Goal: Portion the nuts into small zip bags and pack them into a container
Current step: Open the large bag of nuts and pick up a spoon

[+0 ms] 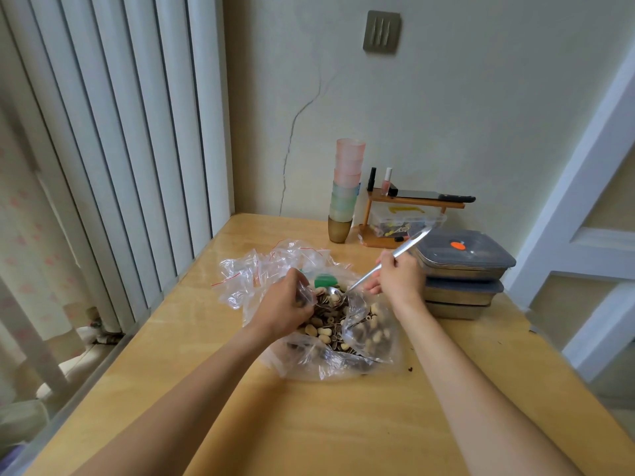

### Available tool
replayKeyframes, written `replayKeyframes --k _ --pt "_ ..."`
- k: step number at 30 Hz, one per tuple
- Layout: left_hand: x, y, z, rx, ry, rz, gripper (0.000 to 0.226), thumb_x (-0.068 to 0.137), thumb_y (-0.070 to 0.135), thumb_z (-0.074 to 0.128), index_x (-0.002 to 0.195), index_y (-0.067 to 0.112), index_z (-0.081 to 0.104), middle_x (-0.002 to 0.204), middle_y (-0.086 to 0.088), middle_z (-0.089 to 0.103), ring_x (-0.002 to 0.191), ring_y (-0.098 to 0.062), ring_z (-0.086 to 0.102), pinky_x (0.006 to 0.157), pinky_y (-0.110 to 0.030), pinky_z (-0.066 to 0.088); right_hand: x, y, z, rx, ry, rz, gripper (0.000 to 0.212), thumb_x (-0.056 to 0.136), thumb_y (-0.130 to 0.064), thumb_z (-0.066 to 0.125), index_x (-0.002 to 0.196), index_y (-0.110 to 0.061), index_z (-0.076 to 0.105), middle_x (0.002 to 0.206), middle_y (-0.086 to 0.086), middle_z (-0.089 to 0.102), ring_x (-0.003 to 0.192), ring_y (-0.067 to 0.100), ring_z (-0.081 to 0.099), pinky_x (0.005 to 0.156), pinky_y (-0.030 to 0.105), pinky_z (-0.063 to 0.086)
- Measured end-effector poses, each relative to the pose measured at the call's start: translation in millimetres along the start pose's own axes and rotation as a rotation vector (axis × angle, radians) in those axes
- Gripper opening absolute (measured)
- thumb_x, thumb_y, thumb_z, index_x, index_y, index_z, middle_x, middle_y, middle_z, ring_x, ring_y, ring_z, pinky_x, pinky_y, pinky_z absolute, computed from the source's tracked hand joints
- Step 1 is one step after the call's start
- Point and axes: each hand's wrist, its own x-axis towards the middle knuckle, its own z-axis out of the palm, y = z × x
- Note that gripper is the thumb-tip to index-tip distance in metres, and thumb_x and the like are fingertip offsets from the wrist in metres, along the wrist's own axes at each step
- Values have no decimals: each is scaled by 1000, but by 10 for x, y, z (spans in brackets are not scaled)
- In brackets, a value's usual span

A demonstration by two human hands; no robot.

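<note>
A large clear plastic bag [371,341] lies open on the wooden table [309,424], holding mixed nuts and seeds [330,324]. My left hand [285,304] grips a small zip bag [305,295] over the pile; that bag holds some nuts. My right hand [400,278] holds a metal spoon [381,266] by its handle, with the bowl of the spoon down among the nuts beside the small bag's mouth. Several empty small zip bags [254,269] with red strips lie crumpled behind the big bag.
Three stacked metal containers with grey lids [464,266] stand at the right. A stack of coloured cups [345,190] and a small wooden shelf [412,204] with a phone and bottles stand at the back against the wall. Vertical blinds line the table's left edge.
</note>
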Motion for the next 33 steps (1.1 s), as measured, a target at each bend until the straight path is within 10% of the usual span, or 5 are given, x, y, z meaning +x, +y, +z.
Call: replayKeyframes --k 16,21,24,28,33 --pt "129 98 160 36 -72 -149 38 84 24 80 110 11 55 81 11 53 70 -5 48 52 -13 34 -17 -352 -183 -146 35 -308 34 108 -29 44 91 -7 63 55 4 67 44 13 67 52 33 59" --pt "153 126 171 30 -163 -131 42 85 29 80 112 10 55 94 0 66 85 -18 63 78 -34 56 -46 -380 -174 -190 4 -383 34 109 -29 44 90 -8 63 59 3 66 44 7 66 51 34 61" --pt "178 142 208 45 -181 -135 40 82 33 81 104 14 54 90 1 62 76 -15 56 67 -31 51 -70 -423 -157 -254 -27 -456 35 109 -28 44 86 -8 62 57 2 64 42 3 64 53 31 59" --pt "197 211 234 23 -177 -147 40 81 35 81 93 18 46 76 8 47 63 -6 40 54 -25 31 -112 -589 -124 -310 -75 -595 34 109 -24 44 80 -10 56 57 1 57 44 9 65 45 21 47" --pt "227 192 262 -53 -195 -171 45 80 41 81 101 14 52 83 4 54 75 -17 52 62 -30 40 -71 -754 -30 -434 -55 -763 35 108 -22 44 78 -6 54 66 14 61 54 31 65 47 41 51"
